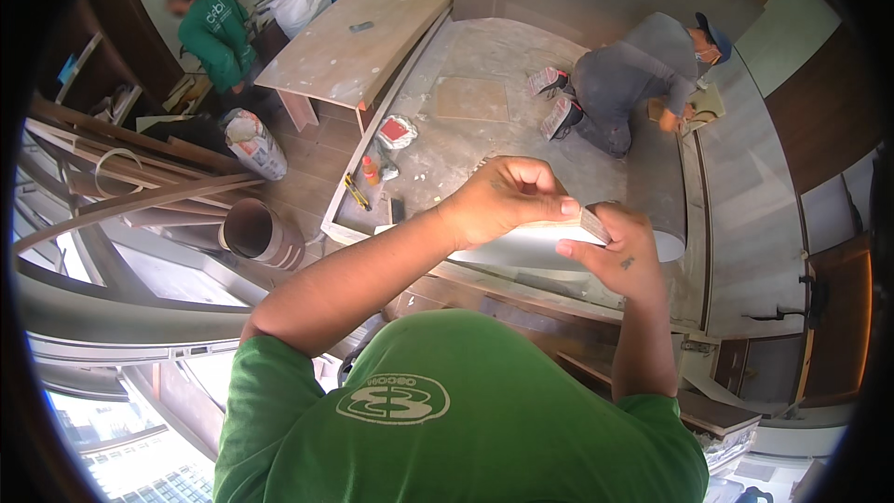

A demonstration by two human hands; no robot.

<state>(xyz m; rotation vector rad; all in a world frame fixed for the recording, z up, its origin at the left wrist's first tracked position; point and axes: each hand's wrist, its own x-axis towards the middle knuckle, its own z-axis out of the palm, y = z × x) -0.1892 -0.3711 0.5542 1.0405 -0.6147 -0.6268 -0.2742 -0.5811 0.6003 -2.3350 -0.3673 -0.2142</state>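
Green shirt [447,410] of the wearer fills the bottom, nearest the cam, w/ bare forearms coming up from its sleeves. Both hands hold one small wooden piece [594,226], approx. mid-view, in front of a curled grey sheet [657,188]. L hand [510,205] pinches it btwn thumb and fingers; R hand [626,250] has its right end, thumb on the near side (can't tell how far the other fingers wrap round). Bright glare sits just under the piece.

Beyond is a low framed platform [480,48] w/ a flat square board [472,99] on it. Near its left edge: yellow cutter [356,192], orange bottle [371,170], round white-and-red item [396,131]. Co-worker in grey [619,79], w/ a dark cap, crouches at the platform's right side, hands low by the edge.

Upper left, a wooden bench [358,56] carries a small grey block [361,27]; co-worker in green [212,35] bends beside it. Lower down: open bucket [287,247], printed bag [256,144], long wood strips [177,194].
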